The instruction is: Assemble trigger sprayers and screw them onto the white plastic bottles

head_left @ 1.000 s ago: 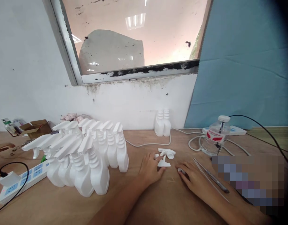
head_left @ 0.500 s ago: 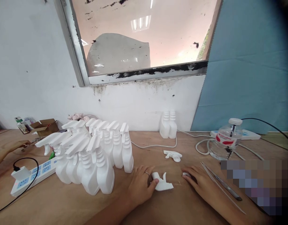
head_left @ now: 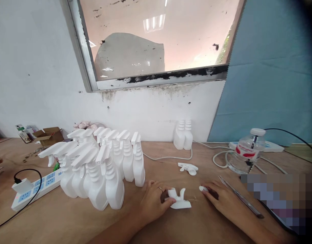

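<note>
My left hand (head_left: 154,203) grips a white trigger spray head (head_left: 180,200) just above the wooden table, its trigger pointing up. Between the thumb and fingers of my right hand (head_left: 222,198) is a small white piece (head_left: 203,188), mostly covered, so its kind cannot be made out. A gap separates the two hands. Beyond them another white trigger piece (head_left: 188,168) lies flat. To the left of my left hand stand several white spray bottles (head_left: 115,189) fitted with trigger heads. Alongside my right forearm rests a slim metal tool (head_left: 243,200), perhaps tweezers.
Two white bottles without heads (head_left: 183,137) stand against the wall. A clear water bottle (head_left: 247,152) is at right, among grey cables. Power strips (head_left: 41,186) lie left and back right. An open cardboard box (head_left: 47,135) sits far left. A blurred flat object borders the right.
The spray head in my left hand has shifted slightly right and its trigger is more upright. My right hand has moved a little right. Another person's hand at far left has mostly withdrawn.
</note>
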The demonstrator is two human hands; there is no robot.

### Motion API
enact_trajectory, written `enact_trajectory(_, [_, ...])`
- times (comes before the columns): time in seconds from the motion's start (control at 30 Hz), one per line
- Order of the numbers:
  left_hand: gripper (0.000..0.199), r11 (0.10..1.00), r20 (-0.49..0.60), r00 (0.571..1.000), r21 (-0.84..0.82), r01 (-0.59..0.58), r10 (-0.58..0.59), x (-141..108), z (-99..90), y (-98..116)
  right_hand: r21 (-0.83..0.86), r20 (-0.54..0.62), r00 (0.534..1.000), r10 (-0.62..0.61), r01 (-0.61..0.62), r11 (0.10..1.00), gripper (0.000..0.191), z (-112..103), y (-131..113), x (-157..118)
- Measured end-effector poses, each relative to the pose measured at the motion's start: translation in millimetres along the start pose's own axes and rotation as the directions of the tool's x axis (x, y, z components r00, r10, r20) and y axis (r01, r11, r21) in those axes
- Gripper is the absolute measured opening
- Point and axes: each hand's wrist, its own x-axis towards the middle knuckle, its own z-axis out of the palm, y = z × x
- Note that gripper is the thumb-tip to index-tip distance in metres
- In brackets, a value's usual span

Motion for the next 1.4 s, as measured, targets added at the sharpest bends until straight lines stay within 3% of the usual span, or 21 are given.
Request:
enact_trajectory(0.2, [0.026, 0.997, 0.002, 1.0, -0.075, -0.011, 0.011, -2.7, 1.7, -1.0, -0.009, -0.025, 0.995, 0.095, -0.095, 0.995, 0.03, -1.7, -1.3, -1.1])
enact_trajectory(0.33, [0.023, 0.993, 0.045, 0.999, -0.118, -0.02, 0.025, -3.7, 1.1, -1.5, 0.041, -0.164, 0.981, 0.104, -0.099, 0.994, 0.03, -4.0, -11.3, -1.7])
enact_trajectory(0.43, [0.023, 0.991, 0.081, 0.996, -0.129, -0.018, 0.028, -3.6, -0.2, 0.4, 0.096, -0.253, 0.966, 0.059, -0.035, 0.995, 0.031, -8.2, -27.6, -3.5])
enact_trajectory(0.57, [0.028, 0.968, 0.097, 0.992, -0.228, 0.105, -0.084, -3.8, 7.6, 4.2, 0.13, -0.296, 0.955, -0.03, 0.072, 0.989, 0.026, -9.8, -51.4, -11.4])
enact_trajectory(0.73, [0.041, 0.862, 0.089, 0.99, -0.487, 0.141, -0.112, -5.0, 26.4, 7.8, 0.097, -0.324, 0.901, -0.288, 0.335, 0.937, 0.025, -1.7, -74.5, -23.3])
enact_trajectory(0.9, [0.043, 0.851, 0.105, 0.992, -0.513, 0.114, -0.07, -6.6, 31.1, 6.3, 0.086, -0.232, 0.832, -0.504, 0.533, 0.841, 0.03, -0.4, -90.8, -25.9])
enact_trajectory(1.27, [0.032, 0.86, 0.07, 0.996, -0.505, 0.077, -0.048, -6.3, 27.2, 11.5, 0.12, -0.143, 0.85, -0.507, 0.523, 0.844, 0.042, 4.7, -86.5, -30.3])
enact_trajectory(1.4, [0.029, 0.88, 0.067, 0.996, -0.468, 0.08, -0.055, -7.3, 26.8, 9.4, 0.118, -0.126, 0.864, -0.488, 0.501, 0.857, 0.036, 5.8, -86.0, -31.1])
